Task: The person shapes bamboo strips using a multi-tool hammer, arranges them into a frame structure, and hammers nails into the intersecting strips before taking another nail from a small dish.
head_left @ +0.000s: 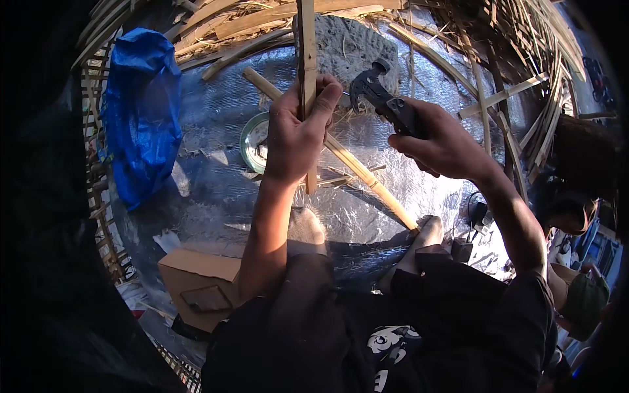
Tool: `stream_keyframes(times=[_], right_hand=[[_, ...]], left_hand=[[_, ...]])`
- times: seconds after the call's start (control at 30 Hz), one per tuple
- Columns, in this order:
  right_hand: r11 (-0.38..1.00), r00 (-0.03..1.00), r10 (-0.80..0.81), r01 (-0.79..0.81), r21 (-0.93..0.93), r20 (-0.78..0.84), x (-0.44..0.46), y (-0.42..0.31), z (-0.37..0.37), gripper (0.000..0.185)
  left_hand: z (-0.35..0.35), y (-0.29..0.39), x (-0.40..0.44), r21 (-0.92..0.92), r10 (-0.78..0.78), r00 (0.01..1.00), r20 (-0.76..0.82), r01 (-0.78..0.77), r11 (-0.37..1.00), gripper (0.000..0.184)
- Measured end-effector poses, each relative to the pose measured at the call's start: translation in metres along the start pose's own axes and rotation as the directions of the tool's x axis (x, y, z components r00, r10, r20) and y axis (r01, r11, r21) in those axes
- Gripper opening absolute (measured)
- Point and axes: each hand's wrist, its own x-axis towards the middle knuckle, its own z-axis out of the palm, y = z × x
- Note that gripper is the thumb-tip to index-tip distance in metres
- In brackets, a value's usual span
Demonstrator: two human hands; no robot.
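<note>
Legible text: none. Your dark shirt (282,347) bore white marks (380,380), perhaps lettering, too partial to be read.

Floor sheet (216,196): metallic foil look, glossy, crinkled. Stone block (357,49) at its far edge: rough, matt. Bamboo strips (373,180) on sheet: pale, smooth-ish, w/ slight sheen. Tarp bag (141,118) at sheet's L side: blue woven plastic, semi-gloss, creased. Box (200,281) nr sheet's lower L: brown cardboard, matt. Hammer head (370,82): dark metal.
</note>
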Motion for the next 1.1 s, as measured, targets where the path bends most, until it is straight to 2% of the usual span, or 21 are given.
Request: stream_keyframes(times=[0.07, 0.1, 0.17, 0.2, 0.27, 0.3, 0.37, 0.4, 0.43, 0.47, 0.5, 0.53, 0.57, 0.63, 0.7, 0.8, 0.83, 0.9, 0.97, 1.03, 1.1], right_hand=[[0.944, 0.974, -0.225, 0.208, -0.257, -0.038, 0.004, 0.007, -0.008, 0.024], [0.943, 0.973, -0.227, 0.211, -0.256, -0.035, 0.003, 0.004, -0.007, 0.024], [0.976, 0.996, -0.088, 0.083, -0.202, -0.017, -0.001, -0.006, -0.005, 0.021], [0.975, 0.996, -0.088, 0.081, -0.205, -0.023, -0.003, -0.008, -0.005, 0.021], [0.999, 0.999, 0.032, -0.031, -0.025, 0.028, -0.005, -0.010, -0.001, 0.023], [0.999, 0.999, 0.032, -0.031, -0.024, 0.030, -0.006, -0.010, 0.003, 0.023], [0.943, 0.967, -0.167, 0.100, -0.318, -0.190, -0.006, -0.003, 0.014, 0.023], [0.860, 0.918, -0.341, 0.220, -0.460, -0.200, -0.001, 0.007, 0.014, 0.026], [0.861, 0.919, -0.339, 0.216, -0.460, -0.202, -0.003, 0.011, 0.009, 0.026], [0.858, 0.931, -0.309, 0.185, -0.478, -0.194, -0.004, 0.012, 0.006, 0.028], [0.854, 0.942, -0.279, 0.155, -0.497, -0.185, -0.003, 0.011, 0.004, 0.031], [0.894, 0.985, -0.070, -0.008, -0.448, -0.155, -0.008, -0.009, -0.004, 0.034], [0.853, 0.985, -0.082, -0.008, -0.522, -0.149, -0.009, -0.013, -0.014, 0.038], [0.787, 0.981, -0.075, -0.052, -0.614, -0.180, -0.012, -0.023, -0.030, 0.044], [0.617, 0.979, -0.055, -0.122, -0.777, -0.197, -0.013, -0.040, -0.046, 0.045], [0.570, 0.938, 0.235, -0.346, -0.745, -0.256, -0.012, -0.065, -0.062, 0.039], [0.566, 0.932, 0.247, -0.362, -0.741, -0.266, -0.008, -0.064, -0.066, 0.039], [0.337, 0.876, 0.379, -0.431, -0.837, -0.298, -0.001, -0.054, -0.074, 0.034], [0.255, 0.828, 0.457, -0.472, -0.844, -0.325, 0.006, -0.042, -0.077, 0.031], [0.092, 0.755, 0.588, -0.418, -0.904, -0.289, 0.021, -0.017, -0.084, 0.026], [0.092, 0.767, 0.567, -0.422, -0.902, -0.301, 0.034, 0.016, -0.095, 0.024]], left_hand=[[0.000, 0.001, -0.001, 0.002, -0.037, 0.999, 0.014, 0.037, 0.999, 0.018], [0.002, -0.002, 0.001, -0.043, -0.055, 0.998, 0.006, 0.056, 0.998, 0.019], [0.003, -0.002, 0.000, -0.087, -0.077, 0.997, 0.001, 0.077, 0.993, 0.019], [0.003, -0.001, 0.001, -0.020, -0.046, 0.999, -0.024, 0.045, 0.999, 0.020], [0.004, -0.003, 0.001, 0.045, -0.016, 0.999, -0.046, 0.018, 0.999, 0.021], [0.003, -0.008, 0.002, 0.104, 0.038, 0.997, -0.070, -0.030, 0.994, 0.022], [0.003, -0.014, 0.000, 0.167, 0.089, 0.992, -0.090, -0.073, 0.983, 0.023], [0.005, -0.016, -0.002, 0.164, 0.103, 0.990, -0.095, -0.087, 0.983, 0.023], [0.006, -0.018, -0.003, 0.159, 0.119, 0.988, -0.102, -0.102, 0.982, 0.023], [0.005, -0.023, -0.001, 0.157, 0.118, 0.988, -0.101, -0.101, 0.982, 0.023], [0.002, -0.029, 0.002, 0.248, 0.165, 0.985, -0.054, -0.146, 0.958, 0.026], [-0.001, -0.032, 0.004, 0.332, 0.204, 0.979, -0.004, -0.192, 0.924, 0.028], [-0.005, -0.031, 0.004, 0.325, 0.203, 0.979, -0.004, -0.190, 0.926, 0.028], [-0.018, -0.026, 0.005, 0.243, -0.178, 0.984, 0.031, 0.165, 0.956, 0.037], [-0.027, -0.030, 0.006, 0.210, -0.157, 0.987, 0.017, 0.150, 0.966, 0.041], [-0.035, -0.026, 0.005, 0.098, -0.224, 0.973, -0.063, 0.229, 0.968, 0.041], [-0.038, -0.026, 0.004, 0.090, -0.232, 0.971, -0.050, 0.236, 0.968, 0.041], [-0.040, -0.023, 0.001, 0.093, -0.226, 0.973, -0.048, 0.230, 0.969, 0.039], [-0.039, -0.023, -0.003, 0.090, -0.240, 0.971, -0.024, 0.241, 0.966, 0.039], [-0.038, -0.023, -0.005, 0.113, -0.282, 0.958, -0.047, 0.285, 0.952, 0.040], [-0.038, -0.029, -0.004, 0.106, -0.293, 0.956, -0.024, 0.294, 0.950, 0.041]])
